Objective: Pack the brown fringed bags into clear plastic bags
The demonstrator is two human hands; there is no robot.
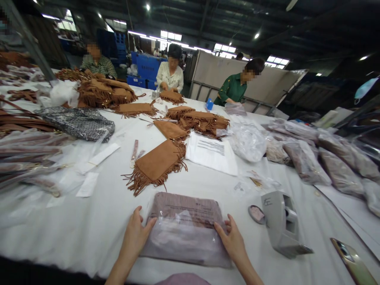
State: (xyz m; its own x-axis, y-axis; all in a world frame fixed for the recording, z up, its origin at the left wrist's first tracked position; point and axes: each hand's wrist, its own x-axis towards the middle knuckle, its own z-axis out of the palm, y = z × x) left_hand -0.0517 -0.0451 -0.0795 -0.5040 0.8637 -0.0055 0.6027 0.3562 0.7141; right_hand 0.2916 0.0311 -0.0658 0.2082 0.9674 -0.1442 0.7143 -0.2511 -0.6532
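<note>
A flat clear plastic packaging bag (187, 241) with printed text lies in front of me. Inside it is a folded brownish-mauve item whose kind is blurred by the plastic. My left hand (136, 233) grips its left edge, thumb on top and fingers round the side. On the opposite edge, my right hand (233, 239) holds it the same way. Just beyond lies a tan fringed suede pouch (157, 162), its fringe spread on the white table covering (103, 221). A grey tape dispenser (282, 225) stands right of my right hand, beside a small round dish (257, 214).
Fringed pouches (204, 120) pile up farther back. White printed plastic bags (210, 152) and a crumpled clear bag (249, 140) lie mid-table. Packed bags (308, 162) line the right, straps (26, 154) the left. A phone (353, 261) sits near right. Three people work across the table.
</note>
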